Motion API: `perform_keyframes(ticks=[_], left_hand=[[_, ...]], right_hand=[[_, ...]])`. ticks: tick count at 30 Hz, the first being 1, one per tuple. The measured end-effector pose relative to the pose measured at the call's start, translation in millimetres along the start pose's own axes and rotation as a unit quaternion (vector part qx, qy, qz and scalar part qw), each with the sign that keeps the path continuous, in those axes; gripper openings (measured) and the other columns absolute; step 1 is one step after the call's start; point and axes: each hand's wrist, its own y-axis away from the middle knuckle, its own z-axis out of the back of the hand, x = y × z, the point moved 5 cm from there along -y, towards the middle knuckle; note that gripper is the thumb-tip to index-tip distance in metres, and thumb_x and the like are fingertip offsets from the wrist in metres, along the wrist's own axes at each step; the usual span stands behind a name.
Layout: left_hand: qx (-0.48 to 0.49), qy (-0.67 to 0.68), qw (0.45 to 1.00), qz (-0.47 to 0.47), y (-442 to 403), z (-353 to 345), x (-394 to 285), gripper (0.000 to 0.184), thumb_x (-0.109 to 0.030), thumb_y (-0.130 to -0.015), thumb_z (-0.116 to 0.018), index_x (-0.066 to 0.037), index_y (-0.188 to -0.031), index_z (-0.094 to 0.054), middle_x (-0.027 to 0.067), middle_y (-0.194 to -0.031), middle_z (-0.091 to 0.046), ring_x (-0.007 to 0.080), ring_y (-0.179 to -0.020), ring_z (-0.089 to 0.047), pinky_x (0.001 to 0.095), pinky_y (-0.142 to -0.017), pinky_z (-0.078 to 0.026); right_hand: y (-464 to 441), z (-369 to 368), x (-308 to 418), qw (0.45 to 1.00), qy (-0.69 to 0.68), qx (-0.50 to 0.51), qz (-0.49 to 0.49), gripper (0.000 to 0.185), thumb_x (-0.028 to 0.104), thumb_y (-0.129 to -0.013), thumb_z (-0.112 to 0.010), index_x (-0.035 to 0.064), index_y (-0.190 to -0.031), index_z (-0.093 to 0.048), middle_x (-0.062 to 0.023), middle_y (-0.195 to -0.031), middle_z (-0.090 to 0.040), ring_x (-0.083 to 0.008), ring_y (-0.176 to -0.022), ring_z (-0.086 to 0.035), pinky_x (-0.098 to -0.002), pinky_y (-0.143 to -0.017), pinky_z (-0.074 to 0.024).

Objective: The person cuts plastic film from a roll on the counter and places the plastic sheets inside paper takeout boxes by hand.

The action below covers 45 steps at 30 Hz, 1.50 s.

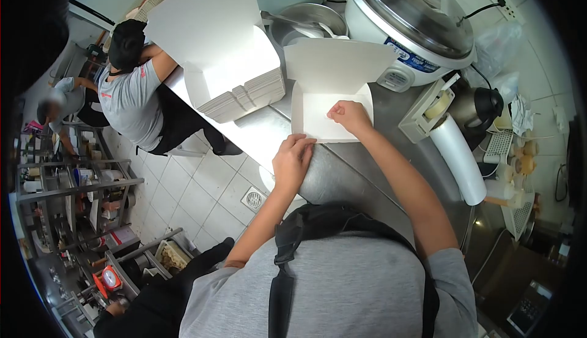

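Note:
An open white cardboard box sits on the steel counter, its lid raised at the back. My left hand is at the box's front left corner, fingers bent over the edge. Inside, above the white bottom, is my right hand, its fingers curled together; whatever they may hold is too small to make out. To the left of this box stands a stack of nested white boxes with the top lid up.
Behind the box are a metal bowl with utensils and a large rice cooker. On the right lie a dispenser, a white roll and a dark kettle. A co-worker sits at left; another person is farther off.

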Motion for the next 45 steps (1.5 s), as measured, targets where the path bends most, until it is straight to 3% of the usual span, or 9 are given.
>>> perform_keyframes(ticks=[5,8,13,18,20,27,29,33,45], left_hand=[[0.006,-0.005,1.0,0.004,-0.7,-0.1,-0.2,0.013,-0.012,-0.082,-0.066,-0.016,-0.092,-0.072,0.0027,-0.094,-0.065,0.0223,-0.083,-0.062,0.0333,-0.068,-0.052],[0.012,-0.038,0.999,-0.009,-3.3,1.7,-2.4,0.014,-0.011,-0.081,-0.066,-0.016,-0.093,-0.072,0.0026,-0.09,-0.064,0.0225,-0.086,-0.059,0.0338,-0.07,-0.051],[-0.004,-0.036,0.998,-0.047,-3.8,3.3,-1.5,0.02,-0.008,-0.078,-0.066,-0.012,-0.096,-0.07,0.0095,-0.098,-0.061,0.0304,-0.097,-0.055,0.0405,-0.084,-0.046],[-0.089,-0.055,0.992,-0.072,15.9,27.4,-33.1,0.034,-0.007,-0.078,-0.063,-0.012,-0.111,-0.064,0.0168,-0.123,-0.049,0.0371,-0.118,-0.041,0.0464,-0.098,-0.035],[-0.087,-0.034,0.991,-0.097,23.6,26.9,-55.0,0.029,-0.005,-0.079,-0.062,-0.01,-0.108,-0.065,0.0148,-0.119,-0.052,0.0344,-0.114,-0.044,0.044,-0.096,-0.037],[0.228,0.27,0.919,-0.175,36.9,-111.9,-161.1,0.022,0.002,-0.083,-0.057,-0.006,-0.103,-0.065,0.012,-0.104,-0.063,0.0245,-0.089,-0.061,0.0345,-0.079,-0.048],[0.417,0.416,0.808,0.031,40.5,-193.4,-169.0,0.024,-0.01,-0.092,-0.055,-0.003,-0.114,-0.059,0.0127,-0.109,-0.063,0.021,-0.087,-0.063,0.0324,-0.075,-0.052],[0.48,0.491,0.657,0.312,36.6,-288.1,-183.0,0.051,-0.035,-0.096,-0.051,-0.003,-0.133,-0.038,0.0132,-0.115,-0.062,0.0235,-0.09,-0.065,0.0365,-0.081,-0.056],[0.305,0.489,0.72,0.386,12.4,-331.0,-218.2,0.038,-0.03,-0.096,-0.053,-0.003,-0.123,-0.05,0.0105,-0.103,-0.066,0.0188,-0.075,-0.064,0.0302,-0.064,-0.057]], right_hand=[[-6.0,2.6,-8.4,0.995,0.051,-0.087,0.008,0.059,0.036,-0.074,-0.076,0.0081,-0.122,-0.057,-0.0119,-0.089,-0.07,-0.0209,-0.075,-0.067,-0.0322,-0.069,-0.0527],[-9.6,6.9,-4.8,0.981,-0.145,0.087,-0.094,0.077,0.043,-0.074,-0.076,0.0102,-0.136,-0.045,-0.0144,-0.095,-0.069,-0.0226,-0.081,-0.067,-0.0337,-0.075,-0.0523],[57.2,58.3,31.0,0.992,-0.079,-0.036,0.09,0.042,0.035,-0.087,-0.067,0.0051,-0.116,-0.063,-0.0108,-0.092,-0.069,-0.0175,-0.083,-0.064,-0.028,-0.074,-0.0507],[200.9,97.8,-1.2,0.991,-0.094,-0.065,0.065,0.024,0.017,-0.091,-0.062,0.0076,-0.113,-0.066,-0.0081,-0.091,-0.07,-0.0122,-0.079,-0.062,-0.0256,-0.075,-0.0497],[250.1,96.2,-55.0,0.968,-0.151,-0.191,0.058,0.022,0.014,-0.089,-0.063,0.0082,-0.109,-0.068,-0.0063,-0.087,-0.069,-0.01,-0.076,-0.062,-0.025,-0.072,-0.0502],[369.5,159.5,-198.7,0.86,-0.137,-0.478,-0.114,0.02,0.01,-0.088,-0.061,0.0062,-0.107,-0.068,-0.0047,-0.086,-0.07,-0.0091,-0.075,-0.063,-0.0245,-0.07,-0.0502],[394.8,176.9,-229.7,0.822,-0.137,-0.531,-0.155,0.021,0.012,-0.088,-0.062,0.0045,-0.107,-0.068,-0.0046,-0.086,-0.07,-0.0095,-0.074,-0.064,-0.0241,-0.067,-0.0503],[413.9,179.9,-284.9,0.805,-0.29,-0.447,-0.26,0.035,0.019,-0.088,-0.063,0.0061,-0.121,-0.06,-0.0056,-0.088,-0.067,-0.0112,-0.072,-0.064,-0.0251,-0.062,-0.0512],[364.8,206.7,-312.5,0.802,-0.323,-0.446,-0.229,0.04,0.019,-0.084,-0.069,0.0022,-0.118,-0.054,-0.0064,-0.089,-0.065,-0.0115,-0.065,-0.062,-0.0235,-0.056,-0.0518]])
